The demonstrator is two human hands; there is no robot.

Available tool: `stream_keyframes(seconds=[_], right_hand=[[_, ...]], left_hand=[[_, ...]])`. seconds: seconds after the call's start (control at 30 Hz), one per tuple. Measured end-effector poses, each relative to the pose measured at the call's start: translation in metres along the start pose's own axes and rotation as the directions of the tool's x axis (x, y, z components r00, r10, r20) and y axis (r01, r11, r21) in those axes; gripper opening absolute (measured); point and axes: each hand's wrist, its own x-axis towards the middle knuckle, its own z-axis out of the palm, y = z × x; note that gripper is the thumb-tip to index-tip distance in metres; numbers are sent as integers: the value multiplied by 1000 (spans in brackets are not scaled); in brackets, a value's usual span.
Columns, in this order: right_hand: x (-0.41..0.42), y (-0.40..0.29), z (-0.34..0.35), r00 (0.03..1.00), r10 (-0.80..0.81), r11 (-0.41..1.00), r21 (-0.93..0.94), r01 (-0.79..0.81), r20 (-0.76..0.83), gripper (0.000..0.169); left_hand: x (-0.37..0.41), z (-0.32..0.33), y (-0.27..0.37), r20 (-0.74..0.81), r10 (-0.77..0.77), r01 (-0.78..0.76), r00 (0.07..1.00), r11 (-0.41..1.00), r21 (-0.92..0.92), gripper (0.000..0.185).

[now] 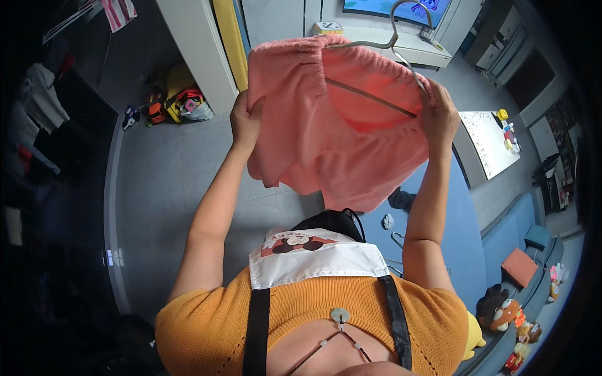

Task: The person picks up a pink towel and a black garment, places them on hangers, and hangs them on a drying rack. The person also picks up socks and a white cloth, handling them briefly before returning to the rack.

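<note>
A pink plush garment (291, 117) with a gathered waistband or hem is stretched out in front of my chest, both hands on its sides. My left hand (247, 123) pinches its left edge, thumb on the near side. At the opposite edge, my right hand (439, 115) grips the cloth beside the end of a metal clothes hanger (371, 43). The hanger's shoulders and crossbar run inside the garment's opening, and its hook rises above. Fabric hides part of the hanger's left side.
A blue rounded surface (458, 235) lies below right, bearing a dark cloth (401, 199), a small grey item (387, 221) and hangers (397, 238). Beyond are a white-topped table (489, 145), a blue sofa (508, 221) with plush toys, and bags (188, 103) by the wall.
</note>
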Motion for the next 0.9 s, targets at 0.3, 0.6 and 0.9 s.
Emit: stream_keyframes(seconds=[0.3,0.6,0.9], right_hand=[[-9,0,-13,965,23,999,37,-34,261,18],[-8,-13,2,964,13,989,139,-52,266,19],[-3,-17,5,952,-26,990,143,-18,304,19]], left_hand=[[52,-53,-13,-21,5,-6,1000,1000,-29,15],[45,-42,60,260,556,-610,789,759,228,39],[38,-42,60,513,508,-711,692,601,365,35]])
